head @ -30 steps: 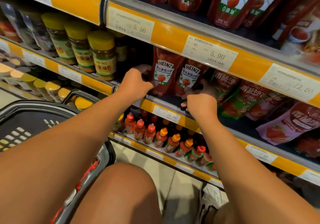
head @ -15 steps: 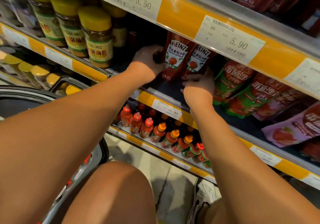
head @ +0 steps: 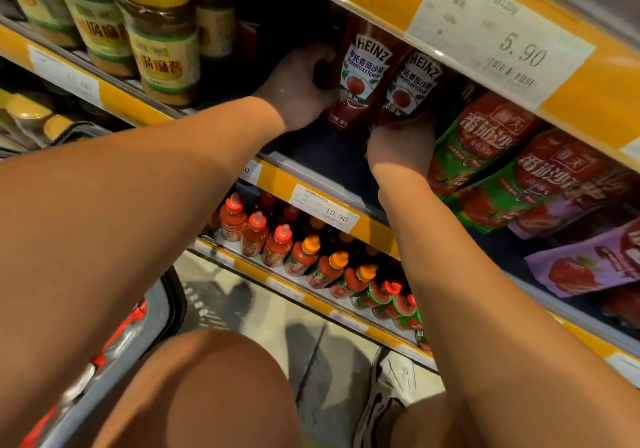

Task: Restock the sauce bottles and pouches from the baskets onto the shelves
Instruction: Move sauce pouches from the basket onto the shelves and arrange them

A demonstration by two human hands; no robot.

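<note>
Both hands deep in the middle shelf (head: 332,167), settling two Heinz pouches. Left hand (head: 298,90) has its grip curled round the left pouch (head: 360,76) at its side edge; right hand (head: 403,146) sits at the base of the right pouch (head: 410,87), fingers hidden, so grip there cannot be told. To do this well: stand both pouches upright, labels front, snug beside the green pouches (head: 474,142), then let go gently so neither tips. Versus a second ago, hands are further in and the view closer and lower; basket (head: 149,326) mostly out of view now.
</note>
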